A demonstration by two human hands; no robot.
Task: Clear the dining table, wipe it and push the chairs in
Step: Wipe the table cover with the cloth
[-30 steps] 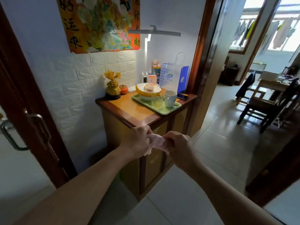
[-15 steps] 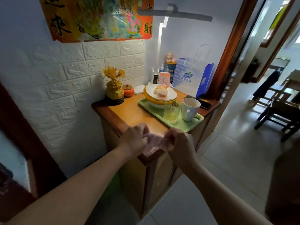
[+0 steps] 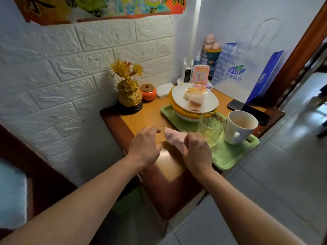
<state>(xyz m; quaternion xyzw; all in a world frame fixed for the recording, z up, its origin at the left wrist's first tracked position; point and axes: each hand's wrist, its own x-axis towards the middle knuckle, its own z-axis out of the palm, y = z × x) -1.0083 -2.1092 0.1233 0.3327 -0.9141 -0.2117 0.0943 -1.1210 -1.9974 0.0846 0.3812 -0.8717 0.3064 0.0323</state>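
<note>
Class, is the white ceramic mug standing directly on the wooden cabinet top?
No, the white ceramic mug stands on the pale green plastic tray, beside the clear glass.

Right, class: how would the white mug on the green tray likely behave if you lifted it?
The mug looks ceramic, so probably rigid, breakable and fairly heavy. It holds brownish liquid, so tilting could spill it. Its handle faces the person, probably an easy grip.

A gold ornamental tree in a gold pot (image 3: 128, 85) is set at the back left of the wooden cabinet top (image 3: 141, 117), with a small round orange lidded jar (image 3: 148, 91) just beside it. A blue-and-white paper bag (image 3: 247, 75) is stood against the wall, a black phone (image 3: 248, 111) lying before it.
</note>
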